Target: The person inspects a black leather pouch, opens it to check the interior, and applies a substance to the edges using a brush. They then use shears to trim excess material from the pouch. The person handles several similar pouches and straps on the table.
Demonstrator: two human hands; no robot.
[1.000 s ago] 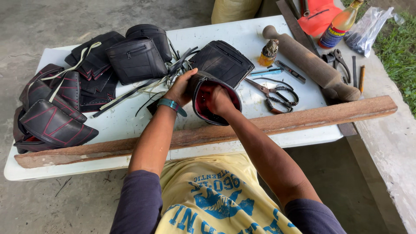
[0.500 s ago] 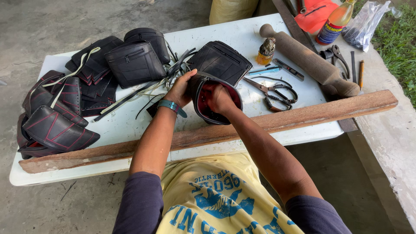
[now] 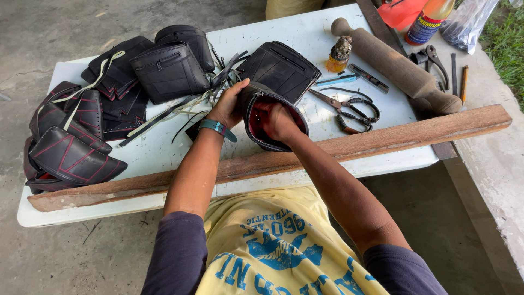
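Black rubber pouch with red lining [image 3: 273,123] at mid-table against the wooden plank [image 3: 382,139], my left hand [image 3: 229,104] clasping its outer rim, my right hand [image 3: 278,121] curled inside the opening gripping the lining, scissors [image 3: 346,106] near right, finished black bags [image 3: 169,71] left on the white table [image 3: 164,150].

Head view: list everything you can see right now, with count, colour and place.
Open pouch: one, black with red lining, table centre.
Finished bags: several, black, back left and centre.
Stitched pieces: a stack, black with red lines, left edge.
Scissors: one, dark, right of the pouch.
Wooden roller: one, brown, back right.
Plank: one, brown, front edge.
Table: one, white.
Left hand: grips the pouch rim.
Right hand: inside the pouch.
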